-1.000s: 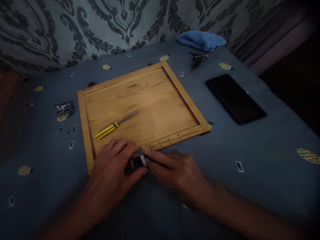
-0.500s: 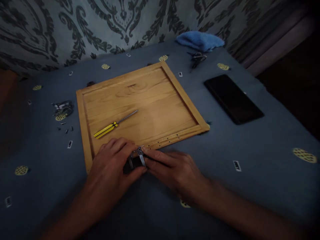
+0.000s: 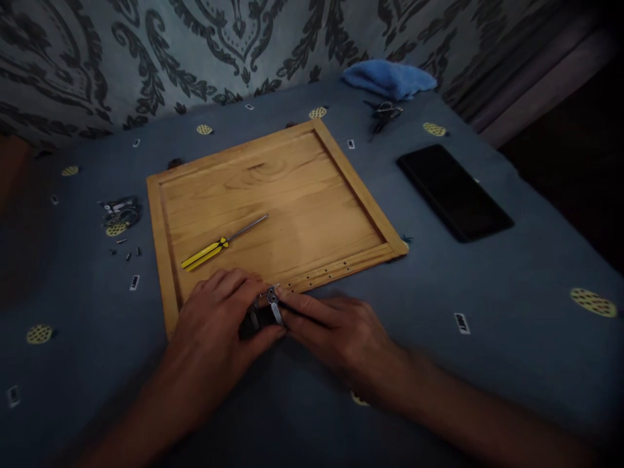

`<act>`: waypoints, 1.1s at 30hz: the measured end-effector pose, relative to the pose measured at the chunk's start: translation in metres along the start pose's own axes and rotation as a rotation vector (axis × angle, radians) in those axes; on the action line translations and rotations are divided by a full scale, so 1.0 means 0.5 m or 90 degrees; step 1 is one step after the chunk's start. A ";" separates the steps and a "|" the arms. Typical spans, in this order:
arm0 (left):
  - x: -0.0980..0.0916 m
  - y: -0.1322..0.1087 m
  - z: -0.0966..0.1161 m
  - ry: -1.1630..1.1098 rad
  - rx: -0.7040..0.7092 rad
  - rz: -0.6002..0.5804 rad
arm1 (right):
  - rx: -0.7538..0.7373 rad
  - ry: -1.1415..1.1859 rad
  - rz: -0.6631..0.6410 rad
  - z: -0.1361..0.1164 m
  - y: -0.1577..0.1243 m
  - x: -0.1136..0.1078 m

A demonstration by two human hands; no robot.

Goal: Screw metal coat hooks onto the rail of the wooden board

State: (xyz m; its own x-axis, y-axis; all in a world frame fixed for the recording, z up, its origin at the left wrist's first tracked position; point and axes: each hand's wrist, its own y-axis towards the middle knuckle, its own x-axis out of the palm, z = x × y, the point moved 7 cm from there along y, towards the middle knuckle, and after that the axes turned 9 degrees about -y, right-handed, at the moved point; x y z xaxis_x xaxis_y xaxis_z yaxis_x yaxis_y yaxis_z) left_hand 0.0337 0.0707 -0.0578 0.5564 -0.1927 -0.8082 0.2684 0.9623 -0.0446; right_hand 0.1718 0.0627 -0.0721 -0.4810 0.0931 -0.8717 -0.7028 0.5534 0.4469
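A small metal bracket with a dark part [image 3: 275, 311] sits at the near edge of a framed wooden panel [image 3: 244, 188]. My left hand [image 3: 214, 325] grips it from the left, thumb below and fingers over the panel's edge. From the right, my right hand [image 3: 346, 331] pinches the same bracket, its index fingertip at the bracket's top. My fingers partly hide the piece. Several small holes run along the panel's near frame, right of the bracket. On the panel lies a yellow-handled screwdriver [image 3: 205, 253], its tip towards the upper right.
Left of the panel are a clear bag of hardware [image 3: 120, 211] and several loose screws [image 3: 129, 256]. To the right lies a black tablet-like device [image 3: 454, 192]. Scissors [image 3: 386, 112] and a blue cloth [image 3: 390, 79] rest at the back, near the patterned wall [image 3: 214, 45].
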 end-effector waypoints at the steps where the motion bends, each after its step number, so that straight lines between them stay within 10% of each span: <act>1: 0.000 0.000 0.000 -0.001 -0.003 -0.004 | -0.001 0.000 0.002 0.000 0.000 0.000; 33: -0.003 0.002 0.000 -0.028 -0.027 -0.015 | 0.011 0.016 -0.044 0.001 0.000 0.009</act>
State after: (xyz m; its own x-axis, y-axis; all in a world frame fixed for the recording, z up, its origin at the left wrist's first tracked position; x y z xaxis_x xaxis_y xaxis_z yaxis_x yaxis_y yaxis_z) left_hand 0.0334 0.0720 -0.0567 0.5841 -0.2230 -0.7804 0.2487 0.9644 -0.0895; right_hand 0.1700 0.0638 -0.0759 -0.4445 0.0340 -0.8951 -0.7254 0.5726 0.3820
